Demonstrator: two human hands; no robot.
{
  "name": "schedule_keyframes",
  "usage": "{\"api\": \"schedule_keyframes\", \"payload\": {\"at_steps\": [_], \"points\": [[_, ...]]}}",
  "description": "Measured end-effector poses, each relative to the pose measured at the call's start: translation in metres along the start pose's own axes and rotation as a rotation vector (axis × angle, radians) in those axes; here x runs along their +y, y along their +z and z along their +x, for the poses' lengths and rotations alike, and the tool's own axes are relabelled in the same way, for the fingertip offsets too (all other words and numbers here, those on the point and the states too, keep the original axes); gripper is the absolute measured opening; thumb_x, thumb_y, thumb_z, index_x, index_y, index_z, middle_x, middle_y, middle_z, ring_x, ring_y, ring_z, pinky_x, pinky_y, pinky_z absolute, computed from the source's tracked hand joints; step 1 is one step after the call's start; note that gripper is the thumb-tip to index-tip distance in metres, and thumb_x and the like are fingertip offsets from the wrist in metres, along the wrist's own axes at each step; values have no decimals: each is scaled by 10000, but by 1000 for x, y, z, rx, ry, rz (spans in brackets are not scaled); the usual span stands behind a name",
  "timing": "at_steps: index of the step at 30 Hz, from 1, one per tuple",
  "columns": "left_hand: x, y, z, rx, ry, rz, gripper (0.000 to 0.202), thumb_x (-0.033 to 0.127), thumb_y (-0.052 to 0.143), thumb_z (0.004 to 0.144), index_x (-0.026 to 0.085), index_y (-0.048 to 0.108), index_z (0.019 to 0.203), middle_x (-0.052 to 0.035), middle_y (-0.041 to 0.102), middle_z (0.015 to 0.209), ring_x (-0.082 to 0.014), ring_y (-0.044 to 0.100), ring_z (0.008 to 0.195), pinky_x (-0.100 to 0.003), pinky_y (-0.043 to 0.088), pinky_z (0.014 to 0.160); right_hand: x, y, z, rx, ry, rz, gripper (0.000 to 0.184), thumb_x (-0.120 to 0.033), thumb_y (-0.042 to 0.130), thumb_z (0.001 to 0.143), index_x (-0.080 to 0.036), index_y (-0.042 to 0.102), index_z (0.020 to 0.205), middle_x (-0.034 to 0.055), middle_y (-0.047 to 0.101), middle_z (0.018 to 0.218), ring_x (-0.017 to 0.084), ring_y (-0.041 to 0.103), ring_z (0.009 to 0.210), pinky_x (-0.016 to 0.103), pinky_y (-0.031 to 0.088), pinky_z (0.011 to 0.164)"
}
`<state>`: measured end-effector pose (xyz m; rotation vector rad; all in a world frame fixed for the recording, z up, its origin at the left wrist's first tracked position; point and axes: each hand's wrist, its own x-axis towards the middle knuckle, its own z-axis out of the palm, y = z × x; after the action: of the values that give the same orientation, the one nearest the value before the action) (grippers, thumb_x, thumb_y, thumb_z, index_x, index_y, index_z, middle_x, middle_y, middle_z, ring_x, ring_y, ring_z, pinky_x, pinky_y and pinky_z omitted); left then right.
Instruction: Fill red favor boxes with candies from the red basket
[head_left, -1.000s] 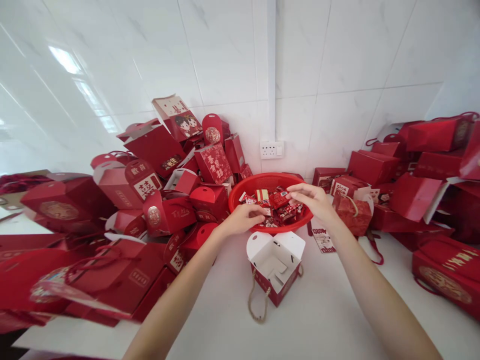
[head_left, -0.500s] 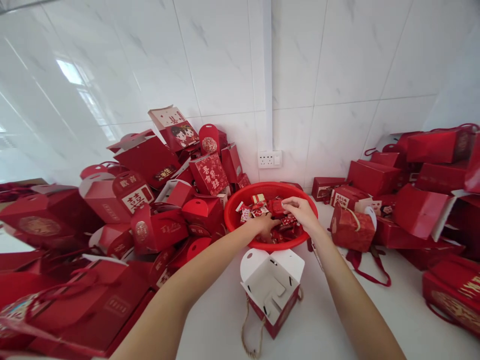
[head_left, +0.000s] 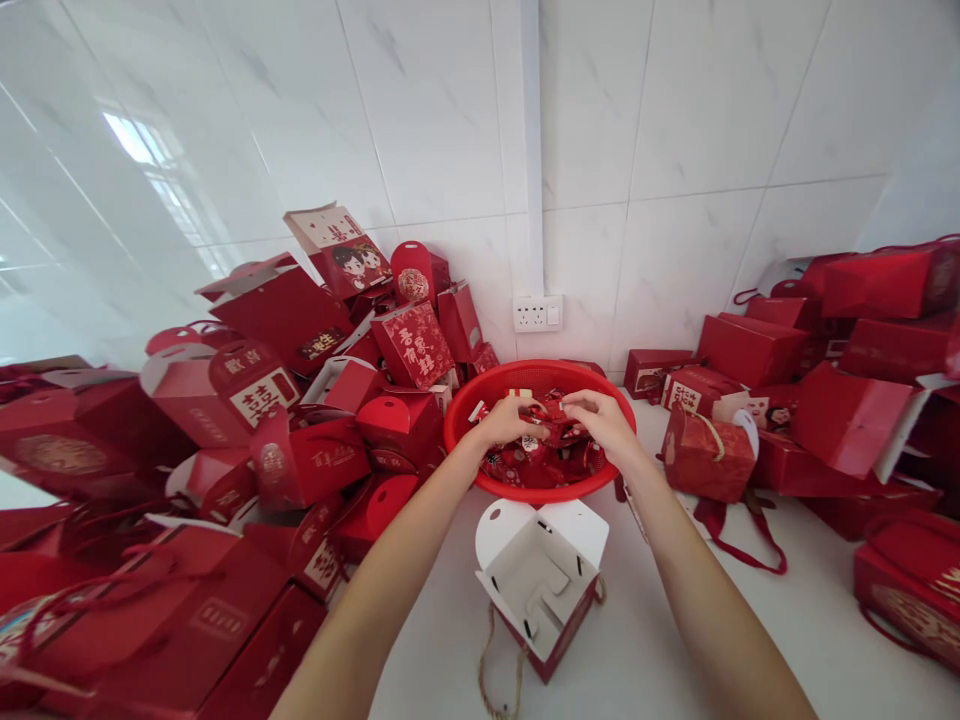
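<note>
A red plastic basket [head_left: 540, 492] holds several small wrapped sweets [head_left: 551, 468], mostly red with some white and cream. My left hand [head_left: 508, 420] is over its left half, fingers curved and apart above the sweets, with nothing clearly held. At the right side of the basket, my right hand [head_left: 604, 420] pinches a small red wrapped sweet [head_left: 555, 410], partly hidden by the fingers. In front of the basket stands a red gift box [head_left: 551, 600], its white flaps spread and its white inside showing. A rope handle [head_left: 484, 665] hangs at its left.
Red gift boxes [head_left: 311, 455] lie heaped along the left side. Another pile of red boxes [head_left: 750, 350] fills the right, with a dark red ribbon [head_left: 750, 545] trailing on the white table [head_left: 637, 620]. A tiled wall [head_left: 450, 120] with a socket [head_left: 538, 313] stands behind.
My left hand has lifted from among the sweets and moved slightly up and back, uncovering more of them. My right hand stays nearly in place. The view has shifted slightly.
</note>
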<state>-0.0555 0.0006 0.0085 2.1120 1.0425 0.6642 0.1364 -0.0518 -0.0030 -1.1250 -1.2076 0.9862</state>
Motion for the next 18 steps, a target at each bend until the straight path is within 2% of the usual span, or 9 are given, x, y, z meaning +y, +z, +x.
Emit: {"api": "schedule_keyframes", "payload": {"at_steps": [4,6,9,14,18], "points": [[-2,0,4,85,78,-229,436,414,784,705,124,739,1028,-83,754,1032,-231,677,943,-323,511,857,-1,1,-2,-82,53,23,217,-218,792,692,-223,742,903,24,750,786,198,700,737,281,551,584],[-4,1,6,97,97,-316,502,496,775,717,111,742,1037,-102,760,1013,-234,684,908,-335,521,831,-2,2,-3,-138,69,40,270,-210,830,674,-224,751,931,35,773,808,209,713,708,297,566,567],[-5,2,7,94,114,-405,551,561,779,707,101,754,1010,-104,765,956,-227,685,850,-334,527,798,0,2,-2,-180,79,65,309,-195,877,635,-215,749,916,27,767,725,200,694,596,297,553,508],[-7,3,7,66,134,-476,561,557,778,738,94,766,1054,-96,772,926,-221,692,839,-340,532,822,7,1,3,-174,63,117,279,-245,887,655,-206,733,883,18,754,656,194,699,535,281,542,469],[-9,4,9,76,148,-474,572,490,776,770,103,739,1188,-114,764,1086,-242,687,987,-352,512,924,9,1,4,-161,44,148,326,-234,896,633,-217,731,914,-13,733,595,182,685,493,269,533,453]]}}
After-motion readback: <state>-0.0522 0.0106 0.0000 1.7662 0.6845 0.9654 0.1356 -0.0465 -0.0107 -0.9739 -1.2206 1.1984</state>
